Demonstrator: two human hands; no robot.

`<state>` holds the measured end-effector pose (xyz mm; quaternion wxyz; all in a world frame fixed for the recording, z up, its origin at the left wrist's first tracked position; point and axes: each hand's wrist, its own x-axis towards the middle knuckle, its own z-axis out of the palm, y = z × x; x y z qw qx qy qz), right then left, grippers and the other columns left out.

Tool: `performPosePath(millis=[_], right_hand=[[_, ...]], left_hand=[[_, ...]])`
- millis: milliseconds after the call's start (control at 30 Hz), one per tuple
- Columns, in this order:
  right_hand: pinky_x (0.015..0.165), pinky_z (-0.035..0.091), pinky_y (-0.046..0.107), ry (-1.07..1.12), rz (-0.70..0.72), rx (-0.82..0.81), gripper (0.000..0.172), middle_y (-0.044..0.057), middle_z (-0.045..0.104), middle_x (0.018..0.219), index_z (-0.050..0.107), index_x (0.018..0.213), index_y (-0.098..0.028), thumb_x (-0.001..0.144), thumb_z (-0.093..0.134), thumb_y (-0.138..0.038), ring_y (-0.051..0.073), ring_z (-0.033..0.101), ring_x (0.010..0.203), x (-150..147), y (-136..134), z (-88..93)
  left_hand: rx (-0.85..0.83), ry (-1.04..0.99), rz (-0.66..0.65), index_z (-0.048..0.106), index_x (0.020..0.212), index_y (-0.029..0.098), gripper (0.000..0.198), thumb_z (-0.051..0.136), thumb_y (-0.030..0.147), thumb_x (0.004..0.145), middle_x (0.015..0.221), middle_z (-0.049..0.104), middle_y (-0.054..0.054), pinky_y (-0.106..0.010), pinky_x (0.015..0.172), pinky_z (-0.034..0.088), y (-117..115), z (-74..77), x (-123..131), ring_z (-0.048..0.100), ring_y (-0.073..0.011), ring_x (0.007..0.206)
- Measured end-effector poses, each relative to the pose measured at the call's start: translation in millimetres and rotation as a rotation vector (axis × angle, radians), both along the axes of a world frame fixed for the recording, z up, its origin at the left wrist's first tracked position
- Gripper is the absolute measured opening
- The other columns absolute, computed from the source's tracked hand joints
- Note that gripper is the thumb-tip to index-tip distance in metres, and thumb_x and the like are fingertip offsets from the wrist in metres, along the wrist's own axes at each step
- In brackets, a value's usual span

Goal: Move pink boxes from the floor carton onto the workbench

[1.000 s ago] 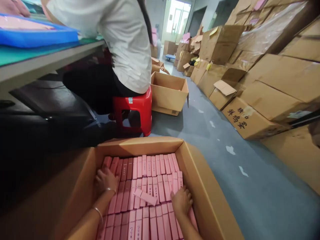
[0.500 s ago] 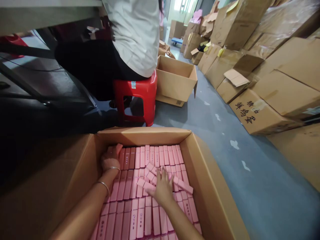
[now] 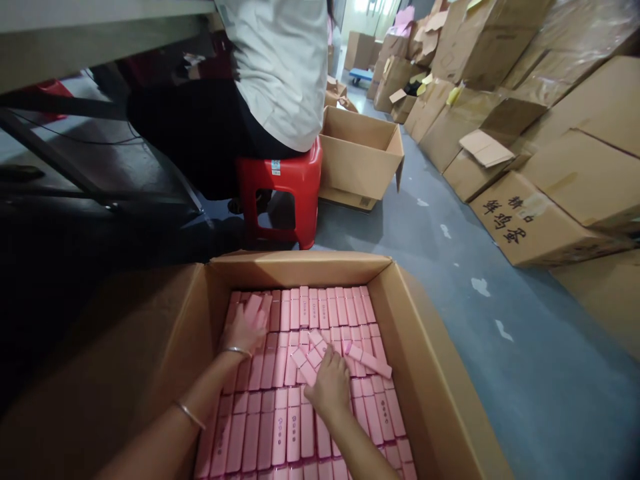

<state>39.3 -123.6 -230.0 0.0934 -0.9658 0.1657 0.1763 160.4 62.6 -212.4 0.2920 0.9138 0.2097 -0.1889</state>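
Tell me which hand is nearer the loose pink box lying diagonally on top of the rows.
Right. The right hand is just left of and below the loose pink box, apparently not touching it. The left hand is farther left, on the packed rows of pink boxes.

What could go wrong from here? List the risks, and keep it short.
The loose pink boxes lying crosswise on the packed rows could slip into gaps and sit misaligned. The right hand resting on them might dent or scuff them. The bracelet on the left hand is close to the boxes and could scratch their pink surfaces.
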Motion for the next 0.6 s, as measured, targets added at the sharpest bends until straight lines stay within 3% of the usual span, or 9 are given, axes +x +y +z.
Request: performPosePath(millis=[100, 167, 233, 300, 400, 467, 600], right_hand=[[0.098, 0.04, 0.043, 0.011, -0.067, -0.005, 0.093, 0.026, 0.052, 0.126, 0.029, 0.138, 0.007, 0.063, 0.074, -0.025, 0.036, 0.047, 0.115, -21.6, 2.0, 3.2], [0.097, 0.041, 0.044, 0.015, -0.1, -0.005, 0.093, 0.027, 0.052, 0.125, 0.028, 0.138, 0.008, 0.066, 0.073, -0.029, 0.036, 0.048, 0.115, -37.3, 7.7, 6.1], [0.094, 0.044, 0.045, 0.023, -0.113, 0.006, 0.093, 0.027, 0.055, 0.121, 0.032, 0.136, 0.008, 0.065, 0.074, -0.035, 0.038, 0.05, 0.113, -48.0, 10.1, 9.2], [0.092, 0.046, 0.045, 0.025, -0.104, 0.023, 0.08, 0.024, 0.056, 0.123, 0.042, 0.133, 0.0, 0.07, 0.071, -0.039, 0.037, 0.05, 0.115, -50.2, 2.0, 12.1], [0.104, 0.036, 0.043, -0.01, -0.088, 0.016, 0.046, 0.015, 0.045, 0.139, 0.047, 0.131, -0.014, 0.086, 0.054, -0.024, 0.03, 0.038, 0.13, -37.8, -33.7, 14.4], [0.109, 0.025, 0.049, -0.032, -0.098, -0.008, 0.044, 0.013, 0.04, 0.143, 0.045, 0.132, -0.016, 0.088, 0.05, -0.012, 0.028, 0.031, 0.134, -24.8, -65.8, 13.2], [0.097, 0.039, 0.053, 0.01, -0.16, 0.025, 0.025, 0.008, 0.058, 0.119, 0.057, 0.112, -0.015, 0.088, 0.057, -0.021, 0.026, 0.052, 0.114, -10.7, -112.2, 6.9]], left_hand=[[-0.157, 0.096, 0.09, 0.025, 0.139, 0.021, 0.079, 0.07, 0.023, 0.074, 0.105, 0.061, -0.008, -0.034, 0.064, 0.055, -23.6, -6.5, -54.5, 0.063, -0.0179, 0.072], [-0.222, 0.178, 0.191, 0.018, 0.14, 0.016, 0.082, 0.066, 0.014, 0.074, 0.088, 0.064, -0.007, -0.033, 0.057, 0.054, -41.6, -12.6, -97.2, 0.062, -0.0177, 0.06], [-0.3, 0.147, 0.241, 0.018, 0.139, 0.014, 0.083, 0.066, 0.008, 0.072, 0.096, 0.065, -0.01, -0.034, 0.069, 0.055, -56.6, -19.0, -133.8, 0.065, -0.0194, 0.073], [-0.332, 0.126, 0.298, 0.02, 0.137, 0.011, 0.085, 0.07, 0.013, 0.069, 0.109, 0.061, -0.017, -0.039, 0.08, 0.052, -66.0, -25.1, -158.0, 0.065, -0.0242, 0.087], [-0.367, 0.142, 0.389, 0.022, 0.136, 0.012, 0.088, 0.073, 0.024, 0.065, 0.112, 0.061, -0.021, -0.045, 0.083, 0.05, -70.2, -32.1, -172.7, 0.065, -0.0306, 0.089], [-0.415, 0.128, 0.436, 0.026, 0.133, 0.015, 0.087, 0.074, 0.023, 0.061, 0.112, 0.062, -0.018, -0.045, 0.085, 0.049, -68.9, -34.6, -175.7, 0.064, -0.0313, 0.092], [-0.585, 0.091, 0.531, 0.05, 0.11, 0.011, 0.056, 0.071, 0.027, 0.061, 0.099, 0.068, -0.019, -0.042, 0.081, 0.051, -63.4, -35.0, -185.0, 0.065, -0.0318, 0.091]])
